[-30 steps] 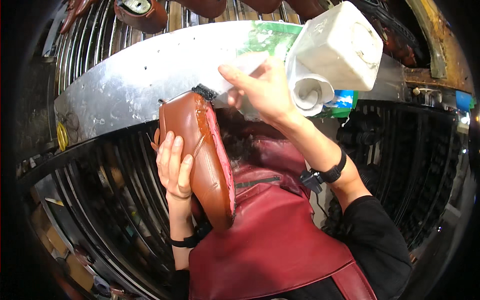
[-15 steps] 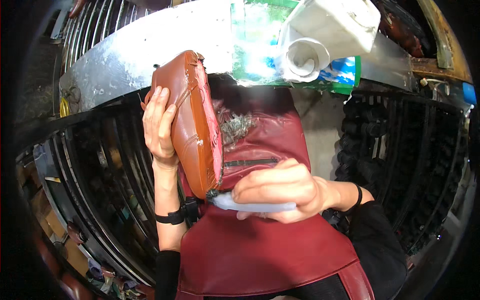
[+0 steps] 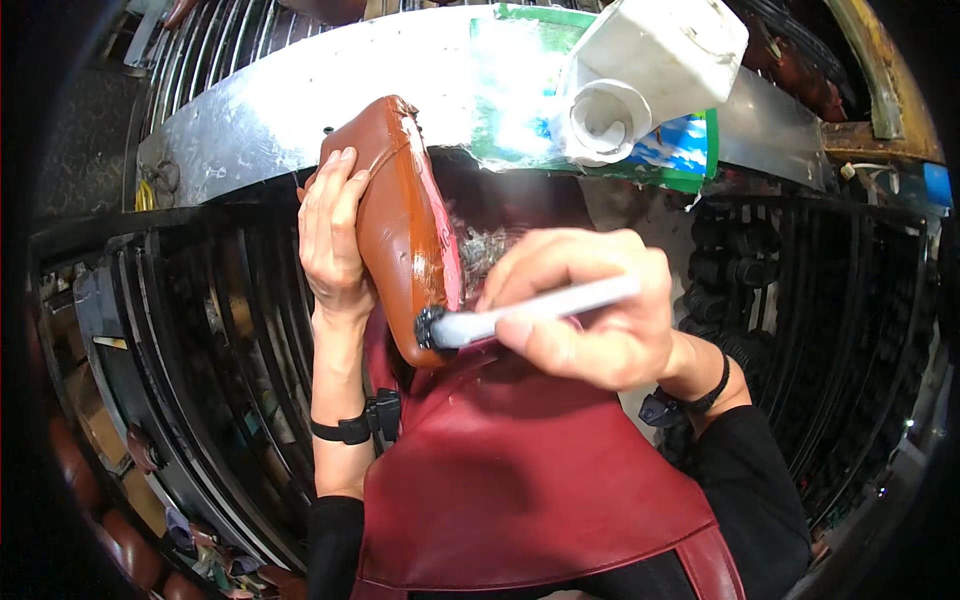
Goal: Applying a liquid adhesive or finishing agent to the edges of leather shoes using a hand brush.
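Observation:
A brown leather shoe upper (image 3: 390,225) stands tilted over my lap, its pink underside edge facing right. My left hand (image 3: 335,225) grips it from the left side, fingers laid over the leather and thumb out of sight. In my right hand (image 3: 600,310) is a brush with a pale handle (image 3: 560,303), pinched between thumb and fingers. The brush's dark bristles (image 3: 430,327) touch the brown leather near its lower end, beside the pink edge. A wet-looking shine runs along that border.
Ahead lies a metal bench (image 3: 260,110) with a green-edged sheet (image 3: 520,140). On the sheet rests a white plastic container (image 3: 660,60) with a round opening (image 3: 605,120). A red apron (image 3: 530,480) covers my lap. Dark racks (image 3: 190,350) stand on both sides.
The brush has moved up from the shoe's lower tip onto the leather beside the pink edge, its handle now angled upward. The shoe has shifted slightly right and up with my left hand.

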`<state>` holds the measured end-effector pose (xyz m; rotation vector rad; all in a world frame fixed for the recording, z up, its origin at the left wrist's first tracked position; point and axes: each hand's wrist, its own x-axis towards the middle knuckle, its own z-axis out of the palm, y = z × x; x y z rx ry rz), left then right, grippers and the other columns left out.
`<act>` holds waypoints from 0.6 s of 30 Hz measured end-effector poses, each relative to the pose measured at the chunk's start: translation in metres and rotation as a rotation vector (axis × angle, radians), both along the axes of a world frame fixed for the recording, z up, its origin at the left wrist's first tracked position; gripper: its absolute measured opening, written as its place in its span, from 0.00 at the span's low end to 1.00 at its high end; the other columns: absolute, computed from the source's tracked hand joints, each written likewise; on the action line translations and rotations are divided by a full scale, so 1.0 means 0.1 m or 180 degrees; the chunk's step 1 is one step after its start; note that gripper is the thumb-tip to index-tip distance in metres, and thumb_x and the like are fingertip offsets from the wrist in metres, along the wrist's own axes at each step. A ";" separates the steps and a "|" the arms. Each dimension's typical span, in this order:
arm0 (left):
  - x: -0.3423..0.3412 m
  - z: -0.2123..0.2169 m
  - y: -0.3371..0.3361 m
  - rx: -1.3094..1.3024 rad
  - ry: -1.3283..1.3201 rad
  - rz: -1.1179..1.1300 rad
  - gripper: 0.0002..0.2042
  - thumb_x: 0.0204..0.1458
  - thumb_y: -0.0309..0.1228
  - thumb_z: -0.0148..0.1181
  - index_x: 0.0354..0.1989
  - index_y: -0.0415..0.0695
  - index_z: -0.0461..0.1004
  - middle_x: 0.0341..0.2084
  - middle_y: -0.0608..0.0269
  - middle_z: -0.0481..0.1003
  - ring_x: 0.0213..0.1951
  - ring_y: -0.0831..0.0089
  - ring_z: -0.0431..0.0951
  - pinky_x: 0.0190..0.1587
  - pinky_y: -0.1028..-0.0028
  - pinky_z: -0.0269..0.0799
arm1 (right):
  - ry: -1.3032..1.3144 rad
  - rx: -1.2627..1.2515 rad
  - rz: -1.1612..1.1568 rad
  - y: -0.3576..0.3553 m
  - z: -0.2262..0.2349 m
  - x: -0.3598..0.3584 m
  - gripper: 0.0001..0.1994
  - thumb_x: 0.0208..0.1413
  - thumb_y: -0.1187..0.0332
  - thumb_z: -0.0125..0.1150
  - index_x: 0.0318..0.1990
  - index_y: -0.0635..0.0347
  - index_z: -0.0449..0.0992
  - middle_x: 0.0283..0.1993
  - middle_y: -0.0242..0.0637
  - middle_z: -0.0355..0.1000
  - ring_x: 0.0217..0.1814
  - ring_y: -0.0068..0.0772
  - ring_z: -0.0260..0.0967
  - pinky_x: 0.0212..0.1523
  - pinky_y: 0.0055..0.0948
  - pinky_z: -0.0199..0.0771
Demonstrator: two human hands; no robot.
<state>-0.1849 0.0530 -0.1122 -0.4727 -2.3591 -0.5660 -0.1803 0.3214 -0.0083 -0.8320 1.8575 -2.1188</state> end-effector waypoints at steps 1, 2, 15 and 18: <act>-0.01 0.02 0.00 0.0000 -0.0004 0.0003 0.23 0.54 0.30 0.66 0.59 0.36 0.74 0.60 0.42 0.77 0.62 0.47 0.77 0.66 0.54 0.70 | 0.0247 -0.0085 0.0040 -0.01 0.03 0.00 0.06 0.55 0.76 0.70 0.36 0.70 0.81 0.32 0.43 0.79 0.29 0.32 0.76 0.30 0.29 0.74; -0.01 0.05 -0.01 0.0019 -0.0063 0.0014 0.23 0.54 0.29 0.66 0.59 0.36 0.74 0.60 0.43 0.77 0.62 0.47 0.77 0.66 0.54 0.70 | 0.0495 -0.0169 0.0079 -0.03 0.06 0.00 0.07 0.54 0.76 0.70 0.37 0.71 0.81 0.33 0.44 0.79 0.29 0.37 0.77 0.30 0.31 0.75; -0.56 0.83 -0.08 0.0497 -0.1337 0.0175 0.26 0.49 0.17 0.63 0.60 0.41 0.72 0.51 0.48 0.80 0.54 0.49 0.81 0.57 0.59 0.76 | 0.1398 0.0254 -0.0036 -0.06 0.71 -0.74 0.13 0.38 0.78 0.68 0.36 0.70 0.80 0.40 0.54 0.82 0.39 0.45 0.84 0.42 0.37 0.85; -0.77 1.03 -0.09 0.1036 -0.1714 -0.0019 0.34 0.40 0.16 0.73 0.61 0.42 0.72 0.49 0.48 0.81 0.53 0.50 0.81 0.55 0.60 0.77 | 0.1696 0.0041 -0.0190 -0.11 0.68 -1.07 0.13 0.39 0.80 0.66 0.37 0.73 0.80 0.43 0.55 0.82 0.44 0.46 0.83 0.47 0.39 0.84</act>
